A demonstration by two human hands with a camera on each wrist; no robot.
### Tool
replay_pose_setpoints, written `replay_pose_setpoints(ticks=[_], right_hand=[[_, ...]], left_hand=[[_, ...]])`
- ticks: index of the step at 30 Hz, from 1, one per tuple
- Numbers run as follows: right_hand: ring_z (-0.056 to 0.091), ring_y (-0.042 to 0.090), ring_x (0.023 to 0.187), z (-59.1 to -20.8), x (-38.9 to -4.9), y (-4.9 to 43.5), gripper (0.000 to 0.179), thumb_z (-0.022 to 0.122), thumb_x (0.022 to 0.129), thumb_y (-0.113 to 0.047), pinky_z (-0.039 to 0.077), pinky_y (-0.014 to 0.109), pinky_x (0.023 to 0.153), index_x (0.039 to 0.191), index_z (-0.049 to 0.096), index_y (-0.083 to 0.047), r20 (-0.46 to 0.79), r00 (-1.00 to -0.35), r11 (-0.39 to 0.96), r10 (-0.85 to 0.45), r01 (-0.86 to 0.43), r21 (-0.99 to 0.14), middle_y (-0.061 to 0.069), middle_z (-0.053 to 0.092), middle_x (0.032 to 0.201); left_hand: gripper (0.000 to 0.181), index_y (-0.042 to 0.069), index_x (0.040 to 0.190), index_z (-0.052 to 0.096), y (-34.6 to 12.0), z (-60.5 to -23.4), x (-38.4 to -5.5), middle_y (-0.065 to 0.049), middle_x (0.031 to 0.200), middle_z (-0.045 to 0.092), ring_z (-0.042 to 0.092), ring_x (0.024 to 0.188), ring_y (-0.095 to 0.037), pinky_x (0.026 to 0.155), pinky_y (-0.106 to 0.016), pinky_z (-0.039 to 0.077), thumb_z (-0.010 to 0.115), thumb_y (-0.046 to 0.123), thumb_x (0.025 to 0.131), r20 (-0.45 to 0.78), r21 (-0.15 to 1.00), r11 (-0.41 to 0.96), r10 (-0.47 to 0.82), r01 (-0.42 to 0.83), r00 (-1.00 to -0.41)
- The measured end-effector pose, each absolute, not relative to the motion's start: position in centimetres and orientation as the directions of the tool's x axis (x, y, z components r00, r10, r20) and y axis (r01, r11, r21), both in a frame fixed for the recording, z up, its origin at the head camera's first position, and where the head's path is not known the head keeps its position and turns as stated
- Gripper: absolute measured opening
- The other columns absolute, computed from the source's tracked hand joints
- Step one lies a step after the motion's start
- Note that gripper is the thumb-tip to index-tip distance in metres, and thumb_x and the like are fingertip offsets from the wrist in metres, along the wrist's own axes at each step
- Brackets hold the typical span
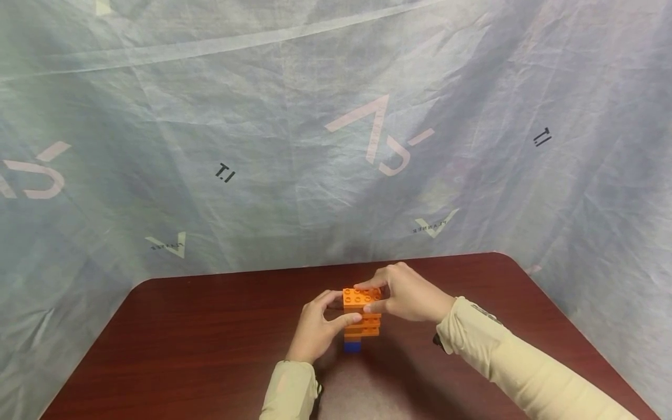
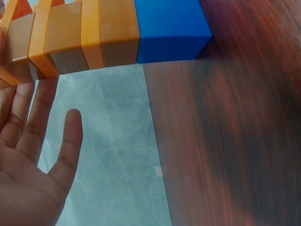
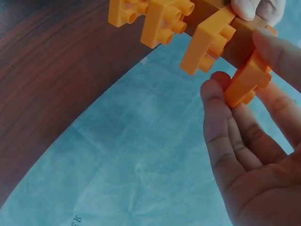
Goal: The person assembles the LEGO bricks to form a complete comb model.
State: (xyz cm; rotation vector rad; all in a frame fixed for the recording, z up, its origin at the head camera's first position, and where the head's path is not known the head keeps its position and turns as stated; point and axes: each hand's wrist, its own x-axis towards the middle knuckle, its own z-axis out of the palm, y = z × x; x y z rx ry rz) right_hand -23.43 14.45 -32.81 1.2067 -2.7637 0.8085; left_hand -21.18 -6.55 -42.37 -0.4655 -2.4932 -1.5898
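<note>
A tower of toy building bricks stands on the table, with orange studded plates jutting out to the right between brownish-orange blocks. At its foot is a blue brick. My left hand holds the tower's upper part from the left, thumb on the near side and fingers behind; its little finger stands free in the left wrist view. My right hand pinches the topmost orange plate from the right, thumb in front and fingers at the back. Right wrist view: that orange plate lies between thumb and fingers.
The dark red wooden table has rounded far corners. Behind it and along both sides hangs a grey printed sheet. A pale glare lies on the table near the front, below the tower.
</note>
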Motion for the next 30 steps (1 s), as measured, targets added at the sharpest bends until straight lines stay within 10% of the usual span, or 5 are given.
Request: replay_pose_setpoints(ticks=[20,30], right_hand=[[0.061,0.006,0.077,-34.6,-22.9,15.0,0.040,0.081,0.088,-0.014,0.049,0.024,0.065,0.127,0.073,-0.010,0.338,-0.702,0.554,-0.627,-0.706,-0.440,0.000,0.074,0.106],[0.066,0.023,0.113,-36.6,-22.9,14.6,0.043,0.075,0.094,-0.017,0.054,0.046,0.091,0.136,0.067,-0.015,0.377,-0.742,0.549,-0.554,-0.666,-0.505,0.003,0.069,0.125]], left_hand=[[0.039,0.013,0.121,0.069,-6.2,-41.6,-21.2,0.000,0.113,0.069,0.068,0.105,-0.021,0.090,-0.043,0.057,0.078,0.036,0.090,0.300,0.816,0.454,0.196,0.357,-0.934],[0.046,0.013,0.126,0.066,-6.4,-41.5,-21.7,-0.006,0.122,0.068,0.065,0.116,-0.029,0.098,-0.053,0.051,0.075,0.041,0.091,0.315,0.739,0.569,0.181,0.360,-0.932]])
